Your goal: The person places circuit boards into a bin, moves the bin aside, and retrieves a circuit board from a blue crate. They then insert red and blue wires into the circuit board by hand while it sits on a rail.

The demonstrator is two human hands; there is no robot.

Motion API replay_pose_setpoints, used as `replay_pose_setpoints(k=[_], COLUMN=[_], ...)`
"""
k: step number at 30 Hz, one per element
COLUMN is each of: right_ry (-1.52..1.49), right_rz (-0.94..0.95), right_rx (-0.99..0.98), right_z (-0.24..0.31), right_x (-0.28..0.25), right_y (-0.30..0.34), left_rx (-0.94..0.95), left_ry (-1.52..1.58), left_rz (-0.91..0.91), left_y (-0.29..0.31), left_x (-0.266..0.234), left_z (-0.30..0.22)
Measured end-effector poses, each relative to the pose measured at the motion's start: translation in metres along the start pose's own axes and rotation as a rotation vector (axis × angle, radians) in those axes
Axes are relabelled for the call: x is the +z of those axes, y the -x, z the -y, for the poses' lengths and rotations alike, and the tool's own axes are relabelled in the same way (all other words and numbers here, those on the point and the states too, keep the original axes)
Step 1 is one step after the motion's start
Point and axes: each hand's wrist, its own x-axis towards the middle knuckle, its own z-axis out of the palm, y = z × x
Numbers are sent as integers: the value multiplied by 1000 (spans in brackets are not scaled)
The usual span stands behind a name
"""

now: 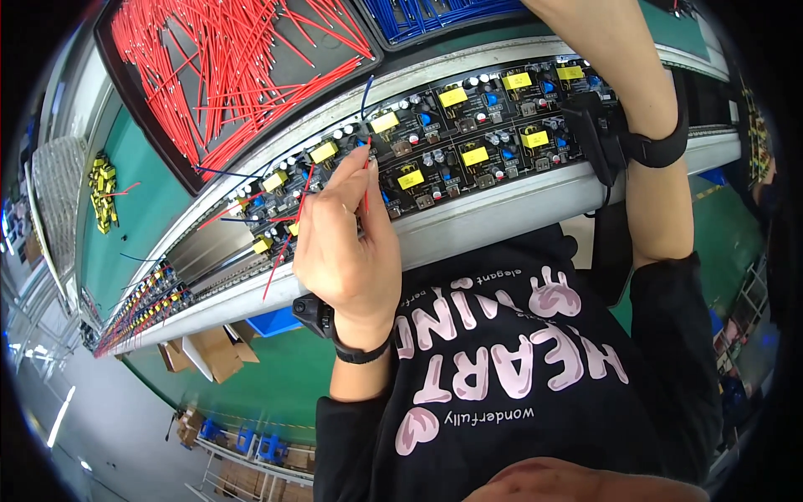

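My left hand (347,238) is closed in a pinch over the row of circuit boards (452,125). Between its thumb and fingertips is a thin red wire (366,188), its upper end at the board's edge. Beside that hand, more red and blue wires stick out of the boards, which carry yellow block components (384,123), white capacitors and blue parts. A single blue wire (365,96) stands up just beyond the fingertips. My right forearm (657,192) stretches over the boards' right end toward the blue wires (439,18); its hand lies beyond the upper edge.
A black tray (156,138) of loose red wires stands beyond the metal rail (477,217). Left of it, yellow components (103,192) lie heaped on the green surface. More populated boards (146,305) continue along the rail at lower left. Cardboard (213,356) sits below.
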Motion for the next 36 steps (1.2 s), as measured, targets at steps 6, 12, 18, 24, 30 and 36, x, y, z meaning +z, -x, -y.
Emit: replay_pose_setpoints(k=[6,12,18,24,30,36], right_ry=[-117,-248,-250,-264,-268,-273], right_rz=[145,174,95,-22,-54,-118], right_rx=[41,90,58,-67,-108,-225], right_z=[-1,2,-4,-5,-6,-7], right_x=[2,8,5,9,2,4], right_y=[-2,-2,1,4,4,5], left_rx=[25,-45,-124,-116,-144,-96], left_ry=[-6,-18,36,27,-10,-33], left_rz=[-8,-23,-61,-54,31,6], left_y=[-3,-6,-8,-9,-13,-17], left_x=[4,3,8,6,2,7], left_z=[1,1,-1,-1,-8,-4])
